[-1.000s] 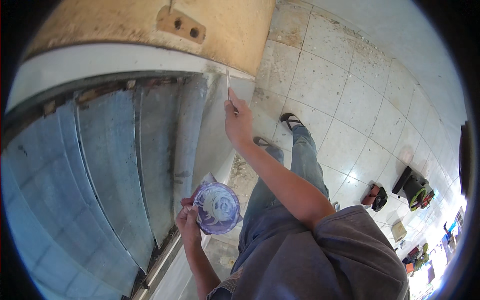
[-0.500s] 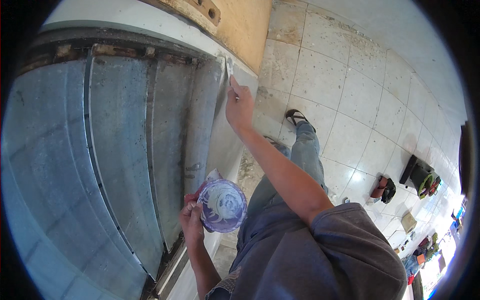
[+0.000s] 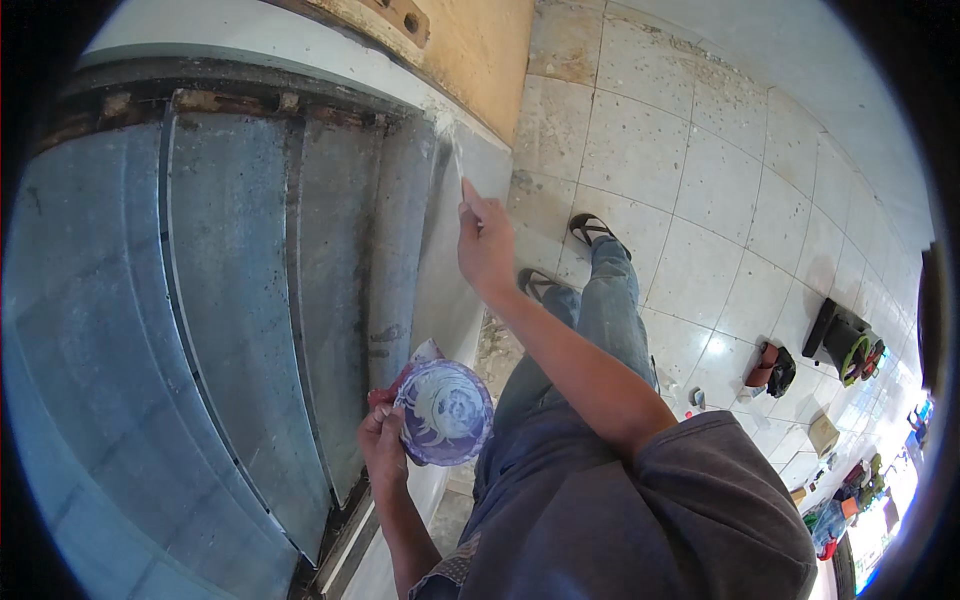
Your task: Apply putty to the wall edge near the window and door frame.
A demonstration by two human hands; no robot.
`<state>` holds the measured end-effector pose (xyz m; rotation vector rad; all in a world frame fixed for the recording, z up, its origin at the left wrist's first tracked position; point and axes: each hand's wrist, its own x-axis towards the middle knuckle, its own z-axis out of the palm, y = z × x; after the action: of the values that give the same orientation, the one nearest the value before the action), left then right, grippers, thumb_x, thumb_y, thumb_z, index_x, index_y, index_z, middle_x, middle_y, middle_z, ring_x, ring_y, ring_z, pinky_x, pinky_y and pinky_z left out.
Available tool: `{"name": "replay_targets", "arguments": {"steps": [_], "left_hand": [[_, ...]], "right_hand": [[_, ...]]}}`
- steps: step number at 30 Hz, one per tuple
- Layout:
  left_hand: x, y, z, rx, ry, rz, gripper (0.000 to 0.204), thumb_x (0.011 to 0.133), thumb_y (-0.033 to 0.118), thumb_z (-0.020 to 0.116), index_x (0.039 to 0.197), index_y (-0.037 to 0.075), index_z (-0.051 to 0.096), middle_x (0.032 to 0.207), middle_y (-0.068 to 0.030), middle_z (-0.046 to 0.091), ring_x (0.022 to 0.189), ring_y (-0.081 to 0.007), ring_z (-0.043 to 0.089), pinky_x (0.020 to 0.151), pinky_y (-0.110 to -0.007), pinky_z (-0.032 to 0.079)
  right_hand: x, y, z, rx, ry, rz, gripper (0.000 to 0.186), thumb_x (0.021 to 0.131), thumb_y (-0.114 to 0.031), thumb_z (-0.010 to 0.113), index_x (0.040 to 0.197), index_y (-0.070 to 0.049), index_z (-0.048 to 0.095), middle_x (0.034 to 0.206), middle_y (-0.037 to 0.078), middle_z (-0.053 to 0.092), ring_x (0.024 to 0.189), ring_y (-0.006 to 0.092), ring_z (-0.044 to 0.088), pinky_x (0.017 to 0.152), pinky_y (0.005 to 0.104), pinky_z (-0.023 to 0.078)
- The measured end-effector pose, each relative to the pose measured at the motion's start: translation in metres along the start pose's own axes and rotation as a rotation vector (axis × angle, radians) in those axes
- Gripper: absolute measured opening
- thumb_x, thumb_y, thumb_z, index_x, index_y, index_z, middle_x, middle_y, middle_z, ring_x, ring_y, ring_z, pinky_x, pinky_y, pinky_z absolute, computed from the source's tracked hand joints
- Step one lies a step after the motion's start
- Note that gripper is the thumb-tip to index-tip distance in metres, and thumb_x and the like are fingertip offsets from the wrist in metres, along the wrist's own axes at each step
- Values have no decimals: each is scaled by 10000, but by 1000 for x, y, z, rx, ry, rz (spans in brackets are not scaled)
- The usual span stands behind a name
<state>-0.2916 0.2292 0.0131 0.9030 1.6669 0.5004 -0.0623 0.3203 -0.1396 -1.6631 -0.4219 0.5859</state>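
My left hand (image 3: 385,450) grips the near-left rim of a round purple tub (image 3: 485,440) with white paste (image 3: 455,405) smeared inside. A red piece (image 3: 385,395) shows at the same fingers, and a pale, flat pointed piece (image 3: 428,350) sticks out past the tub's far rim; I cannot tell whether they are one tool. Stretched out ahead, my right hand (image 3: 487,245) is closed round a narrow putty knife (image 3: 459,165). Its thin blade points away from me, at the pale wall ledge (image 3: 478,160) by the corner of the metal shutter. The handle is mostly hidden in the fist.
Grey metal shutter panels (image 3: 235,250) stand along the left, with a rusty rail (image 3: 240,103) at their far end. A yellowish wall (image 3: 485,50) rises beyond the ledge. Right, white floor tiles (image 3: 720,190) carry specks, a dark bag-like thing (image 3: 770,370) and a dark box-like thing (image 3: 840,335).
My right hand has drawn back a little towards me with the putty knife, its blade sliding along the ledge. The left hand and the tub have hardly moved.
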Motion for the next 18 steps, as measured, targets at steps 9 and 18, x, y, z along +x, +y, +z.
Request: {"name": "replay_targets", "arguments": {"steps": [9,18], "left_hand": [[6,-16,-7,11,-129,65,187,919,210,611,792,74,602,800,46,585,732,-58,494,706,-234,395],[-1,2,14,-56,-42,57,162,870,77,590,718,89,534,730,61,532,654,-35,435,634,-204,345]], "right_hand": [[17,-1,15,15,51,-105,419,828,52,550,1196,-130,631,810,132,566,741,269,567,694,349,472],[4,-8,0,-29,35,-99,418,823,37,562,1191,-147,636,792,139,553,715,294,565,671,378,472]]}}
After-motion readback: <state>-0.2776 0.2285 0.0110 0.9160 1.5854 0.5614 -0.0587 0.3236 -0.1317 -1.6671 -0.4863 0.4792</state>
